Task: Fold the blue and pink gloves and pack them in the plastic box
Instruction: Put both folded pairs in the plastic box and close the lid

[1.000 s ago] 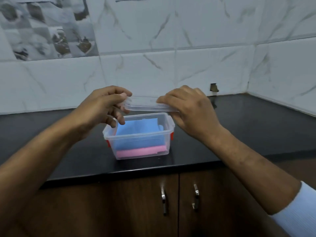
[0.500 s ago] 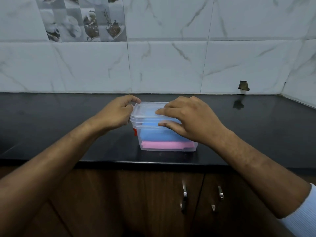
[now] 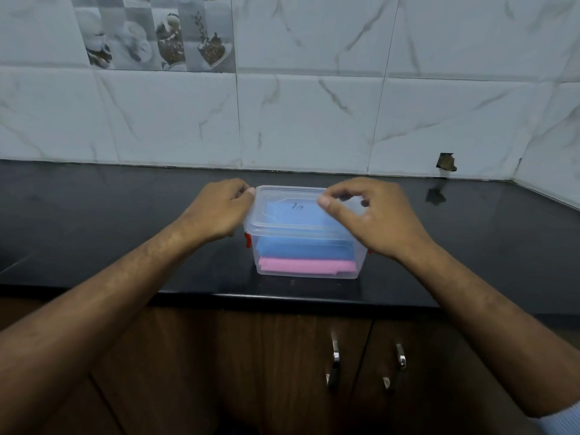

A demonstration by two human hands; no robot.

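A clear plastic box [image 3: 309,262] is seen on the black bench [image 3: 125,215], close to its front edge and roughly midway along the visible stretch. Its transparent lid [image 3: 292,208] is laid on top. Through the wall, a folded blue glove [image 3: 306,248] is seen stacked on a folded pink glove [image 3: 307,265] — the pink one lies on the box floor. A red clip [image 3: 248,240] is visible on the box's left end.

The left hand [image 3: 219,211] is placed against the left end of the lid, its fingers curled over that edge with the thumb tip at the lid's corner. The right hand [image 3: 373,215] is held over the right end of the lid, fingers bent and thumb extended above the lid top — whether the lid is actually gripped there cannot be told, as the contact is hidden by the hand itself.

White marbled tiles [image 3: 314,120] are seen behind the bench, and brown cabinet doors [image 3: 266,372] with two metal handles below its front edge.
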